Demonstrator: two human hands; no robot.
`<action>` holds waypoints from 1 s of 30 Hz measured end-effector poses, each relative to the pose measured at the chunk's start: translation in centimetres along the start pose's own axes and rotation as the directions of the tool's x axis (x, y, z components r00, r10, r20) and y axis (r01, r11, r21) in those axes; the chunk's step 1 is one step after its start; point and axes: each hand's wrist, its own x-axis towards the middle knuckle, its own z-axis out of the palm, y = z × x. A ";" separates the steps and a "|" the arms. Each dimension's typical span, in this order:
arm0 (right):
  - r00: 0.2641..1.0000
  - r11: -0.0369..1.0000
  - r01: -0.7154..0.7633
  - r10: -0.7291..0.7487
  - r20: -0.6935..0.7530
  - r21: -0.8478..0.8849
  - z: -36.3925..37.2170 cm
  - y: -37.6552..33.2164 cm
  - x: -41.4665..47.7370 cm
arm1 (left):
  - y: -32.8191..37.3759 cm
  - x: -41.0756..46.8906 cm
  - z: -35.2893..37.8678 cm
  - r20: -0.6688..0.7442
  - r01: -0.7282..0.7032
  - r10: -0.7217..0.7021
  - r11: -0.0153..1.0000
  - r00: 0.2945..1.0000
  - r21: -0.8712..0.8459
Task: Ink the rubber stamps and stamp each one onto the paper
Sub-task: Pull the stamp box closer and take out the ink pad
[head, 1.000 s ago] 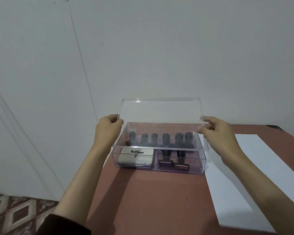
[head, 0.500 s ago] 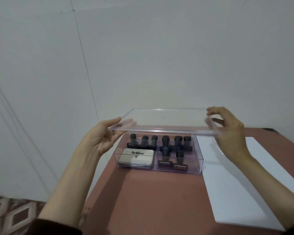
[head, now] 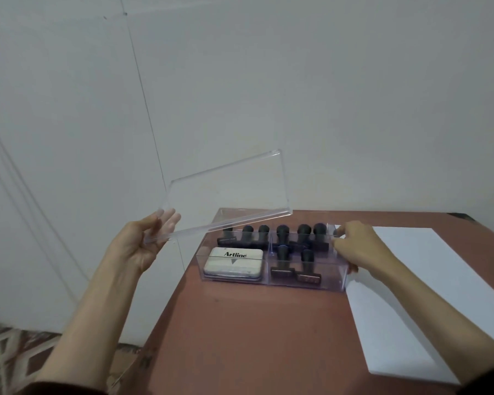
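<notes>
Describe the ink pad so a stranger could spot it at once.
On the reddish-brown table stands a clear plastic box. The ink pad lies flat in its near left compartment. It is the only pale, flat case there, marked Artline; everything else inside is a dark-handled stamp.

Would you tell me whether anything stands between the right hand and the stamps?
Nothing visible does: the left hand holds the lid aside, the box stands open, the right hand grips its end beside the stamps.

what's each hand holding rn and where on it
The left hand holds the clear lid by its left end, tilted above the box. The right hand grips the clear box at its right end wall.
</notes>
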 end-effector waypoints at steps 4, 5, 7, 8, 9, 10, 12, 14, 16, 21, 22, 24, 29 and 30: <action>0.994 1.000 -0.023 0.024 -0.105 0.006 -1.8 0.2 0.9 | -0.2 0.5 -0.8 -0.020 0.023 -0.024 0.999 1.000 -0.035; 0.990 0.999 -0.034 0.035 -0.139 0.015 -2.7 0.5 1.2 | -0.3 0.5 -0.9 -0.020 0.031 -0.032 0.999 0.999 -0.034; 0.975 0.997 -0.060 0.070 -0.211 0.052 -4.6 1.4 1.7 | -0.6 0.5 -0.8 -0.020 0.048 -0.049 0.999 0.999 -0.023; 0.966 0.994 -0.079 0.095 -0.242 0.073 -5.5 1.9 2.0 | -0.8 0.5 -0.6 -0.018 0.058 -0.059 0.998 0.998 -0.018; 0.955 0.990 -0.105 0.126 -0.268 0.090 -6.4 2.4 2.2 | -1.1 0.6 -0.5 -0.015 0.072 -0.072 0.997 0.997 -0.015; 0.945 0.986 -0.131 0.156 -0.288 0.101 -7.3 3.0 2.4 | -1.4 0.6 -0.3 -0.011 0.087 -0.087 0.996 0.996 -0.009; 0.925 0.979 -0.171 0.200 -0.324 0.115 -8.7 3.9 2.7 | -2.0 0.7 -0.1 -0.001 0.126 -0.126 0.992 0.992 0.015; 0.906 0.976 -0.178 0.213 -0.365 0.126 -9.5 4.7 2.9 | -2.6 0.8 0.1 -0.001 0.157 -0.157 0.987 0.988 0.033; 0.895 0.974 -0.179 0.219 -0.388 0.138 -9.9 5.1 3.1 | -3.0 0.9 0.1 -0.012 0.171 -0.171 0.984 0.985 0.051; 0.892 0.970 -0.189 0.234 -0.387 0.151 -10.0 5.4 3.2 | -2.4 1.0 -1.2 -0.058 0.185 -0.178 0.970 0.982 0.161; 0.892 0.970 -0.191 0.236 -0.384 0.154 -9.9 5.4 3.2 | -2.2 1.0 -1.5 -0.069 0.187 -0.176 0.957 0.982 0.222; 0.896 0.968 -0.191 0.240 -0.373 0.165 -9.9 5.3 3.2 | -2.0 0.9 -1.8 -0.092 0.185 -0.163 0.915 0.982 0.357; 0.917 0.971 -0.183 0.225 -0.328 0.153 -9.6 4.7 2.9 | -3.8 1.4 -0.5 -0.126 0.186 -0.142 0.855 0.982 0.485; 0.924 0.973 -0.179 0.216 -0.315 0.143 -9.5 4.6 2.9 | -4.4 1.5 0.0 -0.125 0.191 -0.149 0.861 0.981 0.471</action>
